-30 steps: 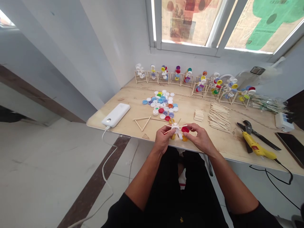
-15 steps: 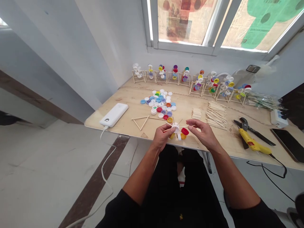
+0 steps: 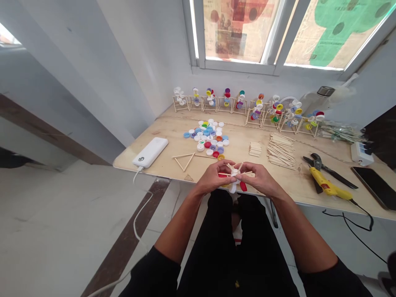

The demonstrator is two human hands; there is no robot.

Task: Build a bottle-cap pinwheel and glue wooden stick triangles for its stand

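The work in hand is a cap-and-stick wheel (image 3: pixel 235 173), located over the front edge of the desk (image 3: pixel 168 130), near that edge's middle. It consists of a white hub with pale sticks radiating from it; white and red caps show at its lower side.

The left hand (image 3: pixel 213 177) grips the wheel from the left, thumb and fingers closed at the hub. The right hand (image 3: pixel 258 179) grips it from the right, thumb tip likewise at the hub, the two thumbs nearly meeting. The fingers partly hide the wheel.

Behind the hands, toward the desk's middle, lies a loose cluster of bottle caps (image 3: pixel 208 136), mostly white and blue. Left of the hands, near the front edge, a stick triangle (image 3: pixel 189 162) lies flat. A white power bank (image 3: pixel 150 152) rests by the left edge, cable attached.

Right of the caps lie a group of short sticks (image 3: pixel 255 149) and, just beside it, a larger pile of long sticks (image 3: pixel 281 152). Toward the front right corner are a yellow glue gun (image 3: pixel 331 189), black-handled cutters (image 3: pixel 335 175) and a smartphone (image 3: pixel 373 187). A row of finished-looking cap-wheel stands (image 3: pixel 227 99) lines the back edge.
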